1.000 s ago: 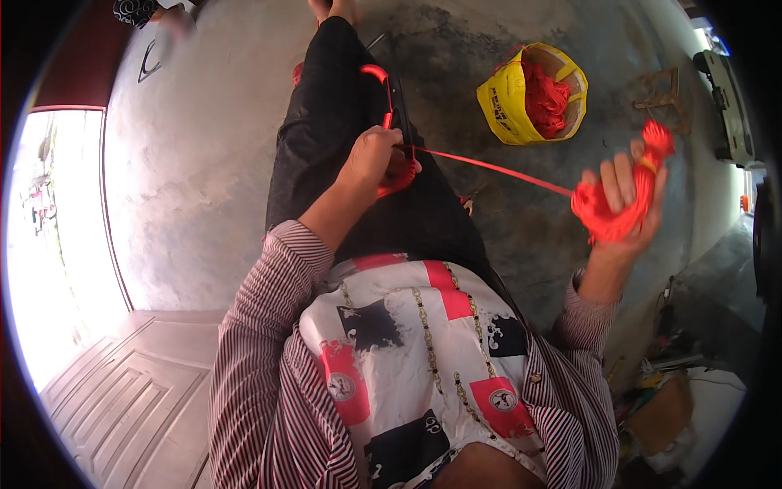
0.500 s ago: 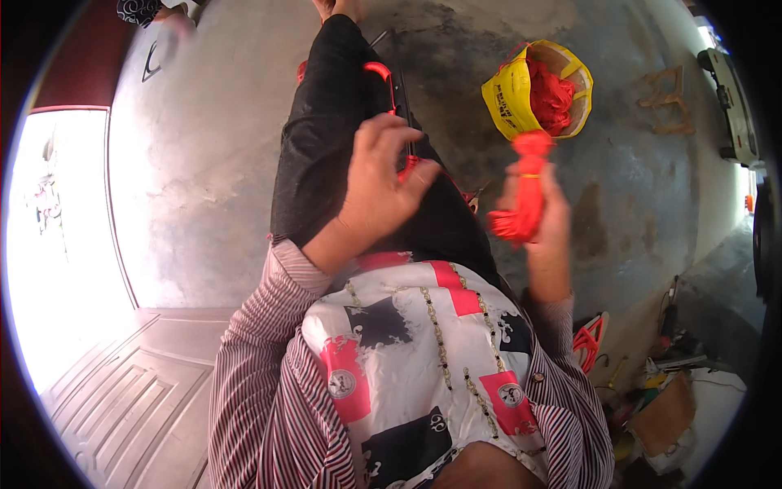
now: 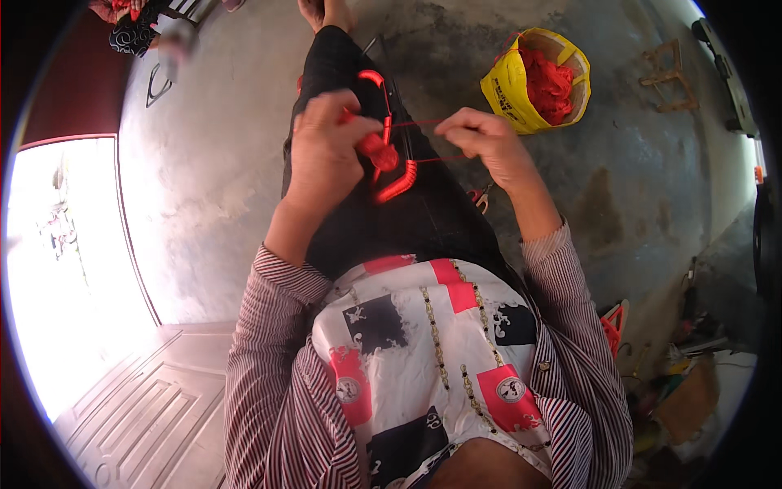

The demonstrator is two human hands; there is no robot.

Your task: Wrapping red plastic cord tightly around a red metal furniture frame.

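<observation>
L hand (image 3: 324, 156) curled, R hand (image 3: 490, 147) pinching

From my remote post I see a blurred bundle of red cord (image 3: 377, 153) by a slender frame with red-wound curved ends (image 3: 397, 187), which lies along the right edge of the black trouser leg (image 3: 330, 61), thin red strands (image 3: 445, 159) stretching rightward.

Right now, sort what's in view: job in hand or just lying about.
In the job:
bundle of red cord in the left hand
thin red strands at the right hand
dark frame with red-wrapped corners
yellow bag of red cord, probably

Lying about, apparently:
brown wooden frame
brown flat sheet
</observation>
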